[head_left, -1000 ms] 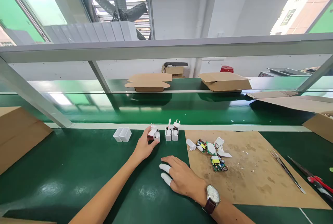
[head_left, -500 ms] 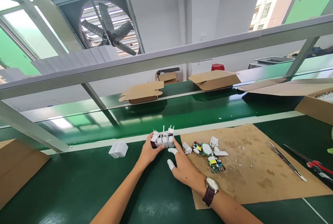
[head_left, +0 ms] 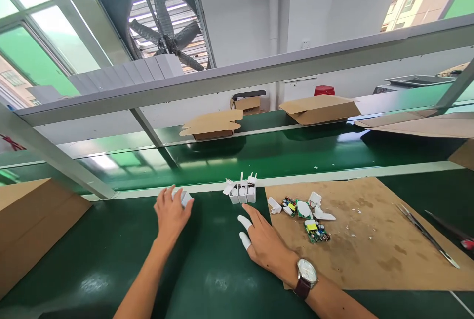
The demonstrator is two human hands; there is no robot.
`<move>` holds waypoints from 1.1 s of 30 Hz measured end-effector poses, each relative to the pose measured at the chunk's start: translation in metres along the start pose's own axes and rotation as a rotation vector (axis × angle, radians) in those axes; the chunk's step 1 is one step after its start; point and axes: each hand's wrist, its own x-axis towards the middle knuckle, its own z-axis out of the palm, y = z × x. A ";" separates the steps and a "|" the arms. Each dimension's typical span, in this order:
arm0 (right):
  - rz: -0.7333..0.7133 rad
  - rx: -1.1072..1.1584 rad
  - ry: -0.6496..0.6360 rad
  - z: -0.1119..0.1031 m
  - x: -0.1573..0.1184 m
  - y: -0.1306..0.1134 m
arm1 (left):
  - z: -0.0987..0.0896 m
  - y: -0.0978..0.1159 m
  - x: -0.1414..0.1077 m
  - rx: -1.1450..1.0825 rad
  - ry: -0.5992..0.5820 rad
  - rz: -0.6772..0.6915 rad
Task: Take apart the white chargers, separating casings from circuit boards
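Note:
My left hand (head_left: pixel 171 214) is closed around a pair of small white open boxes (head_left: pixel 184 197), its fingers over the far side and its thumb at the right; part of the boxes is hidden. To the right, a short row of white boxes (head_left: pixel 242 195) stands at the bench's back edge, with white plug chargers (head_left: pixel 252 179) sticking up out of them. My right hand (head_left: pixel 263 240) is open and empty just in front of that row, with white finger cots on two digits and a watch on the wrist.
A stained brown cardboard sheet (head_left: pixel 363 250) lies at the right. On it are a green circuit board (head_left: pixel 316 231), white casing pieces (head_left: pixel 315 199) and metal tweezers (head_left: pixel 429 237). Red-handled scissors (head_left: pixel 467 244) lie at far right. A carton (head_left: pixel 37 225) stands left; a metal rail (head_left: pixel 237 76) crosses above.
My left hand has left the charger-filled boxes and moved left to the two white boxes. My right hand has drawn slightly back from the row. The view has shifted a little left.

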 end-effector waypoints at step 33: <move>0.700 0.158 -0.330 -0.115 0.031 0.085 | 0.009 0.056 -0.029 -0.660 -0.630 0.210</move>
